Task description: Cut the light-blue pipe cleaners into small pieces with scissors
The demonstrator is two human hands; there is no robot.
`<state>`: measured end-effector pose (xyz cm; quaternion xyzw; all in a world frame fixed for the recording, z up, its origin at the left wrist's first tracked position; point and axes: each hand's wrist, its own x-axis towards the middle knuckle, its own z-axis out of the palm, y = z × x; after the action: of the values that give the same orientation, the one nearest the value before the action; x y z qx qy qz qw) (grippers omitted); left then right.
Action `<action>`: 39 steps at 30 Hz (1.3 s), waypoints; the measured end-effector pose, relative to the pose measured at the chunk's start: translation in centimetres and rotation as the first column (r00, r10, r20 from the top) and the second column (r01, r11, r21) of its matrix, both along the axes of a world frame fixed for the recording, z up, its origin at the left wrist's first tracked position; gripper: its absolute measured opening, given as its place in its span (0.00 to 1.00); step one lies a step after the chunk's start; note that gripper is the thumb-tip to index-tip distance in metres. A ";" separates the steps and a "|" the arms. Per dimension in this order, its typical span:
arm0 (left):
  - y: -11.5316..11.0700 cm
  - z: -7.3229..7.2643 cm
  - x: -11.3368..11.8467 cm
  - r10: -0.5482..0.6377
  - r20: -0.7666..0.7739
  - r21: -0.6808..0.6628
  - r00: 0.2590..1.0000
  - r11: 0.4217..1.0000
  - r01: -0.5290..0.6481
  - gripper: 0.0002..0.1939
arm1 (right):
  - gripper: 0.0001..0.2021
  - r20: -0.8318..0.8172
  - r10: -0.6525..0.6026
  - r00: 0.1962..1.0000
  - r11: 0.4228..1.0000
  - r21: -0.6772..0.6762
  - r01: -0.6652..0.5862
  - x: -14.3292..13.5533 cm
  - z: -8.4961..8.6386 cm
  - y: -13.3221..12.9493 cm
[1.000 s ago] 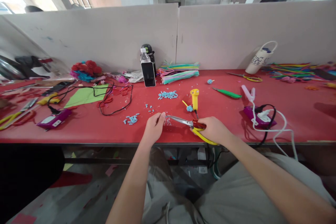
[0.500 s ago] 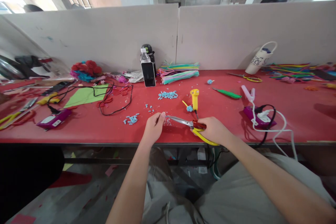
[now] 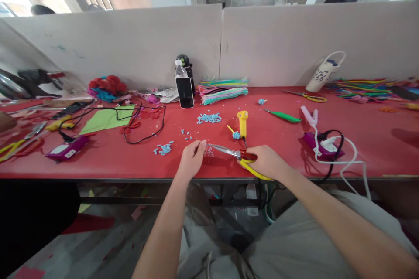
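My right hand (image 3: 266, 162) is wrapped round the red and yellow handles of a pair of scissors (image 3: 225, 150), whose blades point left. Thumb and forefinger of my left hand (image 3: 192, 159) are pinched at the blade tips, on something too small to make out. Tiny pale scraps lie on the red table (image 3: 183, 165) below the blades. To the left sits a small pile of blue pieces (image 3: 163, 148), and a larger pile of blue pieces (image 3: 209, 118) lies farther back. A yellow glue gun (image 3: 242, 123) stands behind the scissors, beside a blue ball (image 3: 236, 135) with a yellow stem.
Purple power strips (image 3: 68, 148) sit left and right, with cables. Behind are a phone (image 3: 185, 92), bottles and a bundle of fuzzy sticks (image 3: 225, 91). A green tool (image 3: 284, 116) and other scissors (image 3: 307, 96) lie at the right, near a white bottle (image 3: 323, 75).
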<state>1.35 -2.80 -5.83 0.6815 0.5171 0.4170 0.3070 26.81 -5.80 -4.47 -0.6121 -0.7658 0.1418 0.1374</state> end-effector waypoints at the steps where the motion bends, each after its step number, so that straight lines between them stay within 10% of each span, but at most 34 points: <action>1: 0.0 0.0 0.0 -0.002 0.000 0.001 1.000 1.000 0.002 0.22 | 0.15 -0.001 -0.001 1.000 1.000 -0.003 0.001 0.0 0.0 0.0; 39: 0.2 -0.6 0.2 0.030 0.006 -0.015 1.000 0.999 -0.030 0.23 | 0.14 -0.005 0.017 1.000 0.999 0.034 -0.017 0.0 0.0 -0.2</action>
<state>1.50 -2.63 -6.40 0.6700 0.5295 0.4197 0.3074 26.83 -5.99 -4.51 -0.6029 -0.7727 0.1316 0.1485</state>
